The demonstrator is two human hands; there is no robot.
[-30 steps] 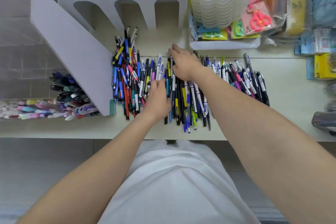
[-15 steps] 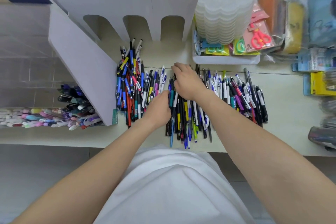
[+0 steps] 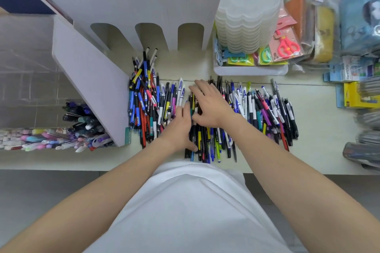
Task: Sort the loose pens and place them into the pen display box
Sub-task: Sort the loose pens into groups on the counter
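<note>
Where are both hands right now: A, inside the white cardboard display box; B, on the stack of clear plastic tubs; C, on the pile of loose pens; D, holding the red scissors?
C: the left hand and the right hand both rest on the spread of loose multicoloured plastic pens.

A single wide-angle camera, worn on the person's head, looks forward and steeply down past the white-clothed torso (image 3: 185, 211) onto the pale surface (image 3: 320, 150). It sits close above the work: the forearms (image 3: 102, 191) run in from the two bottom corners to the loose pens (image 3: 257, 113) at mid-frame, and the white pen display box (image 3: 127, 6) fills the upper left. The far right edge of the view is blurred.
</note>
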